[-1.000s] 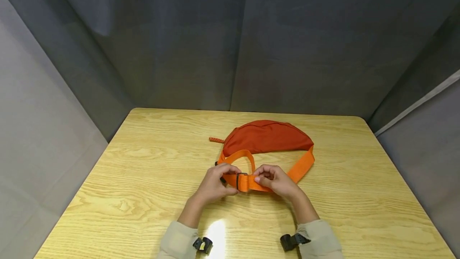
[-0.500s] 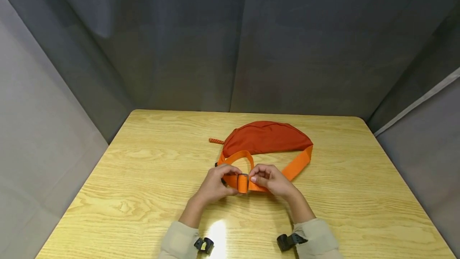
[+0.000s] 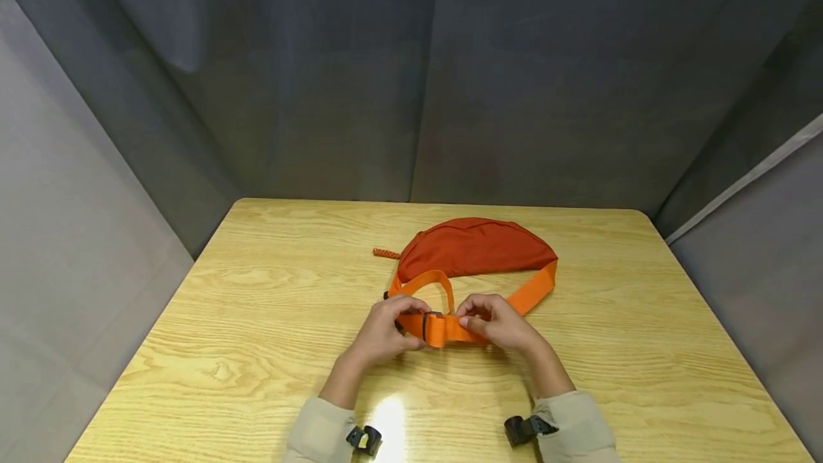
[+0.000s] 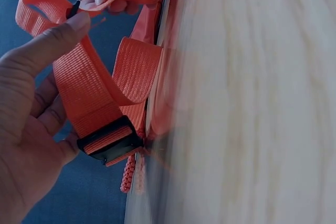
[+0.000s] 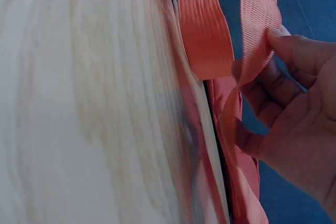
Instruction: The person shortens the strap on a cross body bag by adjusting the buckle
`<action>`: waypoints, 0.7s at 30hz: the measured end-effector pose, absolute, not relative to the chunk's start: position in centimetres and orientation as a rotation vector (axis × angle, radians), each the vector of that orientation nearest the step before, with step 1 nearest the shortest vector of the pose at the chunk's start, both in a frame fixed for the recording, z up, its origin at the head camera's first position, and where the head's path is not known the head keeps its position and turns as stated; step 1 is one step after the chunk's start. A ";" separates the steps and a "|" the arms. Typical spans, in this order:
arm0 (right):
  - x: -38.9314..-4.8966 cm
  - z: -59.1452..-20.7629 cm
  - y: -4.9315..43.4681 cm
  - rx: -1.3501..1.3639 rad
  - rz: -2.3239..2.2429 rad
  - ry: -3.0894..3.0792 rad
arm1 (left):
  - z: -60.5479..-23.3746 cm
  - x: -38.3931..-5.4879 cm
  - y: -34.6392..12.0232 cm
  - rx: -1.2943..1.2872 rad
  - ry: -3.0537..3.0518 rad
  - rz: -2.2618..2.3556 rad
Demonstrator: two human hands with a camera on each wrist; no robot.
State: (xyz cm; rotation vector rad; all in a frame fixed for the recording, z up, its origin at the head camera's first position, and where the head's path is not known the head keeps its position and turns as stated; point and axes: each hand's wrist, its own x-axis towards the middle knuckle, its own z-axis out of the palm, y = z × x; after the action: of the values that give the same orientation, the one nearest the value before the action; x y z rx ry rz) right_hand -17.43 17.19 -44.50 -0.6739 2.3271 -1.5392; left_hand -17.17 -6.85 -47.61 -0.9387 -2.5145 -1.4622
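Note:
A red waist bag (image 3: 477, 247) lies on the table with its orange webbing strap (image 3: 534, 291) curving toward me. My left hand (image 3: 381, 334) pinches a black slider buckle (image 3: 425, 327) between thumb and fingers. Through that slider the webbing makes a short folded loop (image 3: 437, 332). Just to its right, my right hand (image 3: 496, 321) pinches the strap between thumb and fingertips. The left wrist view shows a larger black buckle (image 4: 111, 142) lower on the webbing, beside my left fingers. In the right wrist view the strap (image 5: 257, 19) passes between my right thumb and fingers.
The bag rests on a wood-grain table (image 3: 257, 349). A braided zipper pull (image 3: 386, 253) sticks out at the bag's left end. A narrower orange loop (image 3: 444, 283) stands between bag and hands. Dark curtain (image 3: 411, 77) hangs behind the table's far edge.
My right hand moved left to the slider half a second ago, then back right. The folded loop narrowed, then stood out again. The left hand stayed at the slider.

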 end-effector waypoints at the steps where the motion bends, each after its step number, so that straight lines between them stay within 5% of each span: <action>1: -17.6 -45.0 17.2 -0.676 -1.563 2.310 | -47.6 -17.2 -6.8 -0.940 -2.513 -1.461; 21: -16.6 -45.9 16.0 -0.877 -1.286 2.732 | -47.5 -17.0 -6.9 -0.922 -2.501 -1.497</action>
State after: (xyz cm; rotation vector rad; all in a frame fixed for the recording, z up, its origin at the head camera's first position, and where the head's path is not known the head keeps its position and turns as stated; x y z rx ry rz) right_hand -16.61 16.00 -45.91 -0.8766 2.7325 -1.2863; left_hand -17.04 -6.94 -47.52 -0.9223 -2.5012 -1.4974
